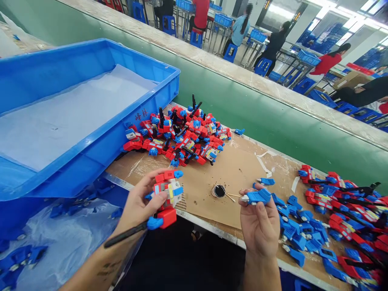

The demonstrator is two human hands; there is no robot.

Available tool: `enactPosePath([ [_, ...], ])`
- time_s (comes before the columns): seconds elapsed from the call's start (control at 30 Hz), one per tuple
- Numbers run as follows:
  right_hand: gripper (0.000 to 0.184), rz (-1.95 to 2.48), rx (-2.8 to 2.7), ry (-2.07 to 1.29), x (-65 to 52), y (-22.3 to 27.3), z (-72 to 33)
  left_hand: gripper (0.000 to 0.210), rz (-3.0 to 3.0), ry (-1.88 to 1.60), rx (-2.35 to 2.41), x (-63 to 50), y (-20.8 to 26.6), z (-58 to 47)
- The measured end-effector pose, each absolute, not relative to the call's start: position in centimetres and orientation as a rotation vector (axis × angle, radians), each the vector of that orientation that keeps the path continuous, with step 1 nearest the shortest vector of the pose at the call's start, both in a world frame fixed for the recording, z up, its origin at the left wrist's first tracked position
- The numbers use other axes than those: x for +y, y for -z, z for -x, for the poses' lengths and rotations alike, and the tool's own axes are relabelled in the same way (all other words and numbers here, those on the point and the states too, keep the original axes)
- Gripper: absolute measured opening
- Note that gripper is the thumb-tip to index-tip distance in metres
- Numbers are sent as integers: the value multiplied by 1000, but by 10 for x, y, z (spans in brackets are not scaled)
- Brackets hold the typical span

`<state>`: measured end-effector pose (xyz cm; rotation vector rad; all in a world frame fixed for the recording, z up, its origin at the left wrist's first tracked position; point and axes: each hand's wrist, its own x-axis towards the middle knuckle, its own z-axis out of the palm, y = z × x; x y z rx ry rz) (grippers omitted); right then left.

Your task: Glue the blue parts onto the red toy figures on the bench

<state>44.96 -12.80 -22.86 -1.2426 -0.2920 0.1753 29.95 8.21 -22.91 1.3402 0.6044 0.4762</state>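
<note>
My left hand (144, 202) is closed around a red and blue toy robot torso (169, 192), its thumb pressed on the front. A long black piece points from the toy's blue fist back over my wrist. On the right, my right hand (260, 226) grips a blue toy robot leg (257, 197) with a pale peg at its left end. The two parts are apart. Between and beyond my hands stands a small pot of black liquid (218, 191), with cotton swabs (230, 197) beside it. Another blue leg (265, 181) lies just behind my right hand.
A pile of toy torsos (188, 137) lies at the back. To the right are loose blue legs (306, 230) and assembled toy robots (342, 218). A large blue bin (145, 109) stands left, lined with white sheet. Behind runs a green conveyor belt (242, 109); people sit beyond it.
</note>
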Motion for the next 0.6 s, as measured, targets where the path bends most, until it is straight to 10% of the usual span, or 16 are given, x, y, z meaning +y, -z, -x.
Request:
enactPosePath([
  [0.6,34,1419,-654,-227,-117,233,-408,53,-474,-302,405,6,242,-334],
])
